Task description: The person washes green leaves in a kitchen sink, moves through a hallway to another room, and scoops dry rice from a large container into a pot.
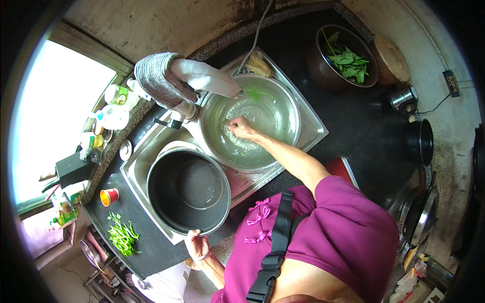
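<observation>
My left hand [197,245] grips the near rim of a large dark cooking pot [163,200], thumb over the edge. The pot is tilted over the left part of the steel sink, and a little liquid glistens on its inside. My right hand [241,128] is over a wide metal basin [294,94] of water, fingers curled and low at the water. A small dark bit shows at those fingers; whether they grip it is unclear. Green leafy scraps [257,92] float near the basin's far side. A cloth-wrapped faucet [204,75] reaches over the basin.
The steel sink [316,130] is set in a black counter [360,128]. Green chili peppers [123,235] and an orange cup [109,197] are at left. A brown pot [314,68] with leafy greens [350,64] stands far right. Bottles [113,116] line the windowsill.
</observation>
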The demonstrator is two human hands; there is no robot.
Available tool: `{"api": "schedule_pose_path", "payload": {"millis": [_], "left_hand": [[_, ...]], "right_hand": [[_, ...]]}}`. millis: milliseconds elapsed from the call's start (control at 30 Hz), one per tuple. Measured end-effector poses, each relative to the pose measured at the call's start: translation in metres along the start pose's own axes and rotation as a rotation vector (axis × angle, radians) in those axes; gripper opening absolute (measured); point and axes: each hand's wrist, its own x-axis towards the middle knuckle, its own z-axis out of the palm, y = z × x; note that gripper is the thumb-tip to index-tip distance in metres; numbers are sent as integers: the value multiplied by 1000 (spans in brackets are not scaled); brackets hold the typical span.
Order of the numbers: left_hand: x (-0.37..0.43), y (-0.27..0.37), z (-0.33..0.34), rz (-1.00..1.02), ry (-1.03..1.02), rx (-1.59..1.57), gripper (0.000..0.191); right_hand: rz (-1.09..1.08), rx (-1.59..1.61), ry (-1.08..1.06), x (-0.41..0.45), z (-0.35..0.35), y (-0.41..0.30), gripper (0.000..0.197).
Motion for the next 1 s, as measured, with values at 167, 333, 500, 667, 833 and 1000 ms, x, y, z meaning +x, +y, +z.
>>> {"api": "schedule_pose_path", "payload": {"millis": [167,333,500,667,833,1000], "left_hand": [[-3,6,15,24,-5,-15,33],[10,7,28,10,-3,12,31],[13,3,20,1,28,17,28],[3,-1,28,16,29,39,27],[-5,-2,19,34,-27,23,28],[-11,-10,14,49,-2,37,29]], "right_hand": [[-383,-193,52,-17,-82,-45,10],[-421,-710,253,14,-159,-16,18],[-250,-922,198,-3,-114,7,22],[68,-110,-49,-9,-103,20,15],[135,351,-96,-36,-124,-30,11],[-105,599,-417,-64,-159,-79,10]]}}
